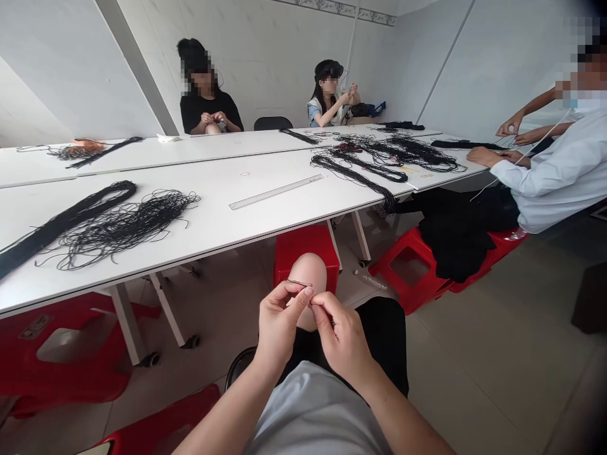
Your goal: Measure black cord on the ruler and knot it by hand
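Note:
Above my lap, my left hand (279,322) pinches a thin dark cord (298,283) between thumb and fingers. Close beside it, fingertips almost touching, my right hand (345,335) is closed in a pinch on what looks like the same cord. Most of the cord is hidden behind the fingers, and its ends do not show clearly. Just beyond the hands is my bare knee (310,272).
A long white table (203,221) stands ahead, bearing black cord bundles (128,224), a clear ruler (277,191) and a tangled cord pile (403,148). Red stools (403,278) stand around it. Co-workers sit across (206,104) and at the right (554,170), handling thin strands.

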Demonstrator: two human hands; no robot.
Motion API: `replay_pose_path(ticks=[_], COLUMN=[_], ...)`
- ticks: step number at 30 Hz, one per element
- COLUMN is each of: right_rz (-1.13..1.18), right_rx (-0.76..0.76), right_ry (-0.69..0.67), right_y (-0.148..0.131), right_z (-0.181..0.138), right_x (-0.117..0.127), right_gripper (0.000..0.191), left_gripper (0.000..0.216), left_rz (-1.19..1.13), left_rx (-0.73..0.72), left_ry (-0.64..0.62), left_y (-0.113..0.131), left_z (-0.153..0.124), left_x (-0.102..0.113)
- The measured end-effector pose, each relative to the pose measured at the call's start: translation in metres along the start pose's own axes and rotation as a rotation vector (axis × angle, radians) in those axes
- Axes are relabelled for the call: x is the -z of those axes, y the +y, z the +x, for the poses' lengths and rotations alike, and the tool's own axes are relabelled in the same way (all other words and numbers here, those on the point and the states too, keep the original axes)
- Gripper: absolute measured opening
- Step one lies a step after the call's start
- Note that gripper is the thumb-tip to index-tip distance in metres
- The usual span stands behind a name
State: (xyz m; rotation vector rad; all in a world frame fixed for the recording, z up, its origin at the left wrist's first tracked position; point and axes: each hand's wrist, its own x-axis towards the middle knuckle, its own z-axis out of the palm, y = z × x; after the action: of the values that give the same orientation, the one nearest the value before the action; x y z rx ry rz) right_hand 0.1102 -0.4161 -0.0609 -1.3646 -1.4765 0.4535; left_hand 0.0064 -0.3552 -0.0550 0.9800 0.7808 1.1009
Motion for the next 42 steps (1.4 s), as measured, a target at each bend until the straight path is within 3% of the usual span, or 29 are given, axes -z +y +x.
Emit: replay_pose_path(ticks=[4,7,16,19,24,29,36,42], right_rz=[0.214,0.317,0.456,0.68,0.866,0.848,0.453,0.536], right_rx=[-0.183,-0.256,-0.337,-0.403,-0.424,-0.39,-0.178,-0.318], right_ry=[-0.01,0.001,-0.019,-0.091,-0.229,-0.265,-0.21,-0.044], right_y=[0.004,0.005,0.012,0.016,0.013,0.003,0.0,0.017], right_z=[-0.001,-0.002,0.002,0.011,0.026,0.031,0.03,0.031], right_x=[0.008,0.013,0.018,0.02,0.024,0.027,0.021,0.013], right_gripper=[0.016,0.019,0.026,0.032,0.018,0.016,0.011,0.019], left_gripper=[0.014,0.022,0.016,0.018,0.021,0.024,0.019,0.022], left_rz=[-0.038,-0.089,-0.019,0.031,0.074,0.115,0.21,0.221], left_rx=[0.223,0.303,0.234,0.251,0.3,0.277,0.241,0.274], left_ry=[-0.145,-0.24,-0.27,-0.313,-0.361,-0.379,-0.439,-0.408], left_y=[0.005,0.01,0.017,0.017,0.015,0.014,0.013,0.006], left_z=[0.004,0.002,-0.003,-0.004,-0.005,-0.003,-0.004,-0.003], left_x=[0.002,0.003,0.004,0.004,0.004,0.006,0.004,0.0])
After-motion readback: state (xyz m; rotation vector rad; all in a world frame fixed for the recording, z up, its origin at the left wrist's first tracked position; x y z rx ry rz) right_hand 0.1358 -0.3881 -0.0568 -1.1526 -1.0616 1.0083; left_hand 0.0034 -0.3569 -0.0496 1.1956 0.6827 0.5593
